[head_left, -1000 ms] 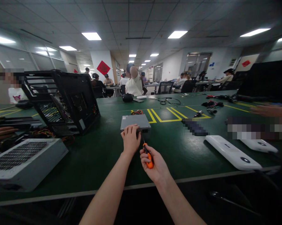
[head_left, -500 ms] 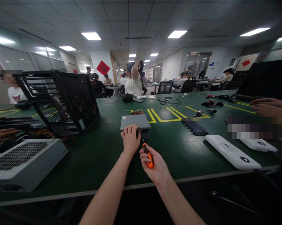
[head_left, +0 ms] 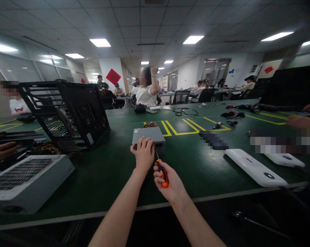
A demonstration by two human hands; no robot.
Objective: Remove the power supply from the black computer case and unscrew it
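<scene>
A small grey computer power supply (head_left: 151, 133) lies flat on the green table, with colored wires (head_left: 150, 124) at its far side. My left hand (head_left: 144, 155) grips its near edge, fingers curled over the top and front. An orange-and-black screwdriver (head_left: 163, 174) is wrapped in the fingers of my right hand (head_left: 170, 181), just right of the left hand. The screwdriver's thin shaft points up and away, toward the near face of the power supply. Whether the tip touches a screw I cannot tell.
A black computer case (head_left: 67, 115) stands at left, behind a larger grey power supply (head_left: 28, 181). On the right lie two white devices (head_left: 256, 168), a dark phone-like object (head_left: 214, 140) and cables (head_left: 233, 115). Other people's hands (head_left: 2, 151) show at both sides.
My left hand's fingers have shifted slightly on the power supply. The screwdriver has turned a little in my right hand, its handle more upright. The co-worker's hand at right has moved further right.
</scene>
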